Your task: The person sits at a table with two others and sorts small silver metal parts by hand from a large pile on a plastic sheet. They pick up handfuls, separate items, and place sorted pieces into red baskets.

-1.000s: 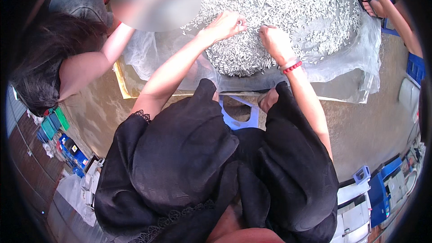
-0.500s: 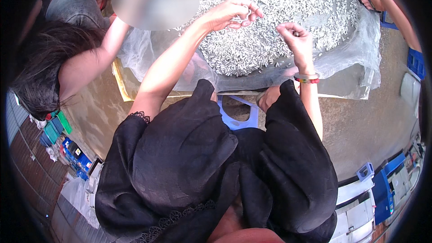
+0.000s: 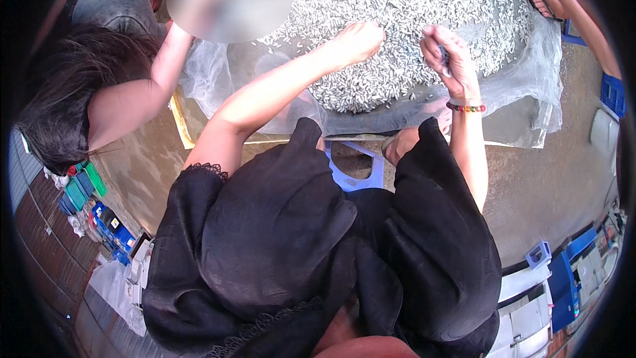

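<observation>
A wide heap of small, slender silvery-white pieces (image 3: 371, 86), fish-like in shape, covers the sheet in front of me. My left hand (image 3: 361, 41) is over the near middle of the heap, back upward, its fingers curled closed; what they hold, if anything, is hidden. To its right, my right hand (image 3: 450, 56) is held up over the heap with its fingers bent in toward the thumb. Something small and dark bluish shows inside its curl, too small to name. The hands are apart from each other.
Translucent netting (image 3: 523, 103) edges the heap, over a flat sheet. A blue plastic stool (image 3: 361, 176) is under me. Another person (image 3: 126, 103) leans in at the left; another's arm (image 3: 583, 20) reaches in at the right. Blue and white crates (image 3: 563, 285) stand behind right.
My left hand has moved down and slightly right, turning its back up; a pale curved piece seen in it earlier is hidden. My right hand has shifted right and its fingers have turned.
</observation>
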Available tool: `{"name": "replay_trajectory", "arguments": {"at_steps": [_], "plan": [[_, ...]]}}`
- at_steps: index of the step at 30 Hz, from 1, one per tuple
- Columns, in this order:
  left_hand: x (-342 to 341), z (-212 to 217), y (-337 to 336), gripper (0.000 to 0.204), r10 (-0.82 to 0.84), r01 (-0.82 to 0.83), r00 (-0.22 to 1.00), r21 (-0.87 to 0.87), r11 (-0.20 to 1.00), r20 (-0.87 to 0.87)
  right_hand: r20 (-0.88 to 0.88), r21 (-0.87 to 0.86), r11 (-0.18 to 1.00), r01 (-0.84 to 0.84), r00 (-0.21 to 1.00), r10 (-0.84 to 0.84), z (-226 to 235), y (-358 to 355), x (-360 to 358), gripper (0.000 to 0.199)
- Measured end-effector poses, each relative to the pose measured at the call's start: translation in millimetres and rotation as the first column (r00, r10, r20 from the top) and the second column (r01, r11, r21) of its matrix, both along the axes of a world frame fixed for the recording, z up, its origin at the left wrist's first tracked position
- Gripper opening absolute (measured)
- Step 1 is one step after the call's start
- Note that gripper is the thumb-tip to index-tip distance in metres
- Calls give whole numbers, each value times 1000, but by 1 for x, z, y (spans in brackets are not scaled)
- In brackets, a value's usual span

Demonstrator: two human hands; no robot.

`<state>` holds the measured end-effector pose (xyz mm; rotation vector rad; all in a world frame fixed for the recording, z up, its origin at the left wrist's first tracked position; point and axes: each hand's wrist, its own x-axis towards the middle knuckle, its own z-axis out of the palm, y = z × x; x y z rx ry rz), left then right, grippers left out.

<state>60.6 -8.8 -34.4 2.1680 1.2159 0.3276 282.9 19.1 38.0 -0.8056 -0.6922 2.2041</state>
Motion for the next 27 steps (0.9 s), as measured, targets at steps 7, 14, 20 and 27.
{"name": "replay_trajectory", "arguments": {"at_steps": [7, 14, 20, 27], "plan": [[-15, 29, -9, 18, 177, -145, 981, -304, 941, 80, -190, -86, 996, -11, 982, -5, -9, 25, -13, 47], [-4, -11, -7, 26, -29, 28, 999, 33, 999, 30, -56, -560, 794, 236, 946, -320, -31, 15, -8, 30], [-13, 22, -9, 31, 13, -3, 1000, -345, 938, 27, 546, 30, 979, -203, 823, 154, -39, 21, -24, 23], [-46, 43, 8, 32, 225, -210, 974, -428, 879, -17, 842, 369, 275, -888, 194, -504, -76, 7, -41, 9]]}}
